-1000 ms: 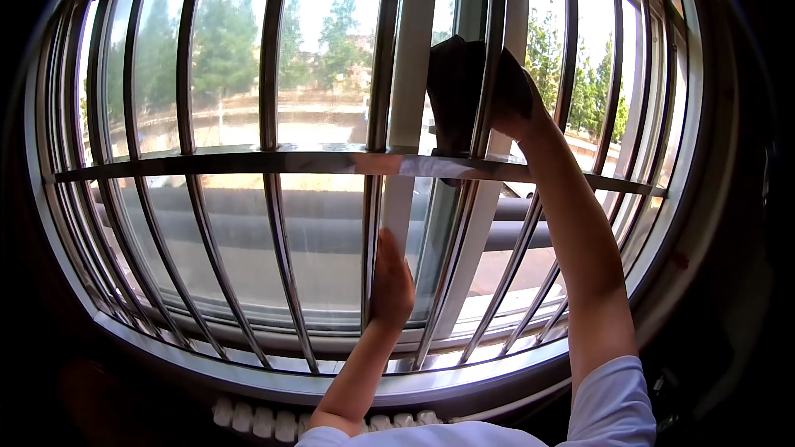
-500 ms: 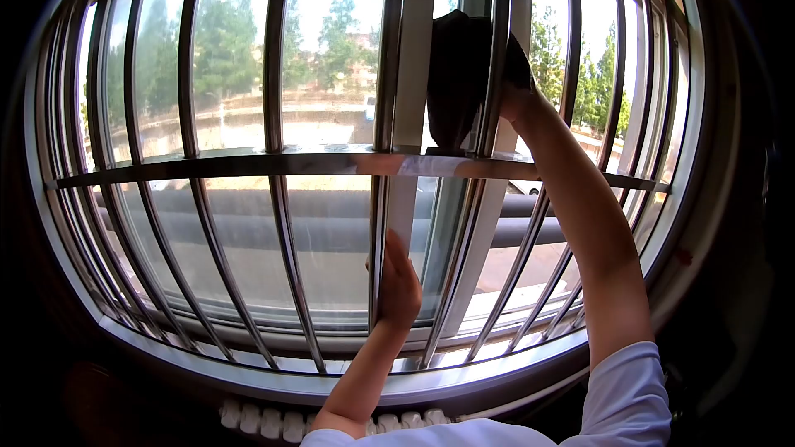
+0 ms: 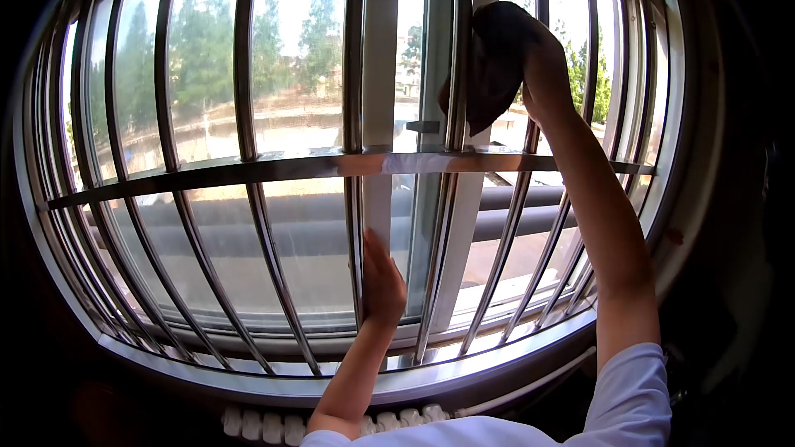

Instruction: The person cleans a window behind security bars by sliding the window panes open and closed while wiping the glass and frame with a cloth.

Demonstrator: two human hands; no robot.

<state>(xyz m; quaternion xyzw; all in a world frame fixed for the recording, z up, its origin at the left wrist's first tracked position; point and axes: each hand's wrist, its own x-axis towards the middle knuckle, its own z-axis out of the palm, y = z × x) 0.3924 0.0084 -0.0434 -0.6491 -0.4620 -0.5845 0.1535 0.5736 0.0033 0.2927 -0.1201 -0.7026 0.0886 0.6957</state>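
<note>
A dark cloth (image 3: 495, 66) is in my right hand (image 3: 542, 66), bunched above the horizontal crossbar (image 3: 281, 167). The cloth lies close to an upright metal bar (image 3: 460, 50), on its right side, with a small part showing to the left of it. Below the crossbar, my left hand (image 3: 384, 281) is against another upright bar (image 3: 356, 240), its fingers pointing up and pressed together beside the pale window frame (image 3: 378, 207). Whether its fingers wrap around that bar is hard to see. A small dark latch (image 3: 423, 127) shows on the window frame left of the cloth.
Upright metal bars cross the whole window in front of the glass (image 3: 306, 257). A sill (image 3: 281, 387) curves below them, with a white radiator (image 3: 265, 428) underneath. Trees and thick grey pipes are outside.
My right hand and the cloth have moved to the right, from behind the upright bar to mostly its right side, uncovering the latch. The view has shifted slightly. My left hand stays by its bar.
</note>
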